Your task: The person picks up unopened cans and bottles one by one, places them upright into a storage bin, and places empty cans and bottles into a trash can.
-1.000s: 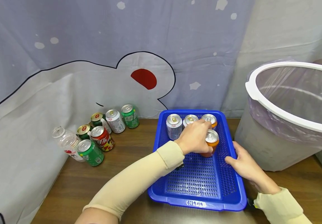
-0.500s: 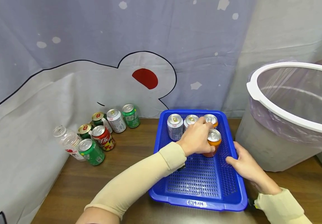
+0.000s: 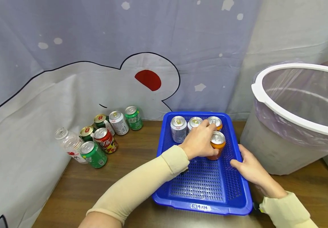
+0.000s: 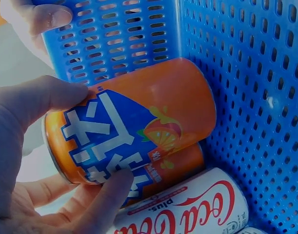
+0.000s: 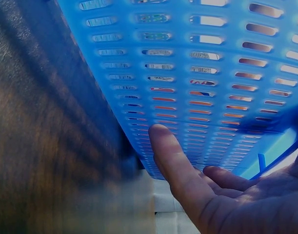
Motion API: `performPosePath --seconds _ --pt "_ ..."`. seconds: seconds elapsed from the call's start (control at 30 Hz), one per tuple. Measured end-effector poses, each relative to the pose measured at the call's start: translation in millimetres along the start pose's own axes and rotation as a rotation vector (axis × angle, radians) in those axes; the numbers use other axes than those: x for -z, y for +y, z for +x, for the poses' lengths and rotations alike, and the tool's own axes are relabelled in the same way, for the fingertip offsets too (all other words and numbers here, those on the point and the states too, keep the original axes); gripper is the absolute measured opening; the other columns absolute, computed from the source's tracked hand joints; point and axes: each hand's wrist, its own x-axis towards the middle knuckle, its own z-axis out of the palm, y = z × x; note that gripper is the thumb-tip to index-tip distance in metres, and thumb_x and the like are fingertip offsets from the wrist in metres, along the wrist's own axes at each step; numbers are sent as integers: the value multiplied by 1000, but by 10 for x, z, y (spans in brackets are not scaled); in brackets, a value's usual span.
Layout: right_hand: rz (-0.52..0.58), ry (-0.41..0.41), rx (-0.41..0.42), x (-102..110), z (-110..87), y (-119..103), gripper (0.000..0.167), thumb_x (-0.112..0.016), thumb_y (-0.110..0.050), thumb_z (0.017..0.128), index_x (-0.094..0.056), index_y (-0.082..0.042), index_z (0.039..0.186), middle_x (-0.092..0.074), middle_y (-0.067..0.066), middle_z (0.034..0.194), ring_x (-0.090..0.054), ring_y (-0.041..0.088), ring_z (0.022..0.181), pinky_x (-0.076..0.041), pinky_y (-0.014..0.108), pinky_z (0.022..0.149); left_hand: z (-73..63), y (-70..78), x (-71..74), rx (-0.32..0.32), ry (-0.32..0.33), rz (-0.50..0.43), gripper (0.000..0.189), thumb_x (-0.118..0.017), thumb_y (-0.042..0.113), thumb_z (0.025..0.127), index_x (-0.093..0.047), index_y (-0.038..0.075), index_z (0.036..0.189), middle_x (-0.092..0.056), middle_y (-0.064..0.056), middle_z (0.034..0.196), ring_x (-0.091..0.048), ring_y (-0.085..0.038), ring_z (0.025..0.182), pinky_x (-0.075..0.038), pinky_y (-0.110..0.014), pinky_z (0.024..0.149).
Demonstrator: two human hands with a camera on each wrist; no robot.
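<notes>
My left hand (image 3: 198, 141) grips an orange soda can (image 3: 219, 147) inside a blue perforated plastic basket (image 3: 196, 186). In the left wrist view, thumb and fingers lie on opposite sides of the can (image 4: 188, 92), which has a blue label and orange-slice picture. Behind it stand another orange can (image 3: 215, 121) and two silver-white Coca-Cola cans (image 3: 179, 131), one partly hidden by the hand. My right hand (image 3: 250, 169) holds the basket's right rim, thumb over the inner side. In the right wrist view, its fingers (image 5: 170, 153) lie against the slotted outer wall.
On the table's left, a clear plastic bottle (image 3: 71, 145) stands with several cans, including a red one (image 3: 106, 141) and a green one (image 3: 94, 155). A large bin (image 3: 280, 133) lined with a plastic bag stands right of the basket. A patterned curtain (image 3: 95, 85) hangs behind.
The orange can under my left hand has shifted very slightly right with the hand, mostly along with a small shift of the head view. The right hand keeps its place on the rim.
</notes>
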Motion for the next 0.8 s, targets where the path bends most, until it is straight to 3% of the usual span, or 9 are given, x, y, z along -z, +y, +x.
performPosePath --seconds 0.3,0.57,0.8 --pt "-12 8 13 -10 0 28 59 -52 5 93 -31 11 148 -60 39 127 -73 30 90 -63 40 70 -35 -3 74 4 -48 16 68 -89 48 73 -62 13 125 -62 -3 115 -66 -17 96 -59 -32 85" --pt "-32 14 14 -10 -3 23 58 -52 5 93 -32 11 147 -60 39 127 -73 31 91 -63 40 70 -86 -44 127 11 -65 -33 62 -84 48 79 -62 15 128 -65 -3 120 -67 -17 103 -59 -34 88" --pt "-18 11 18 -5 -3 0 57 -51 4 93 -33 11 146 -59 40 128 -73 32 90 -63 41 70 -119 -74 189 32 -71 -68 57 -80 50 83 -62 16 126 -62 1 111 -64 -14 92 -57 -31 80"
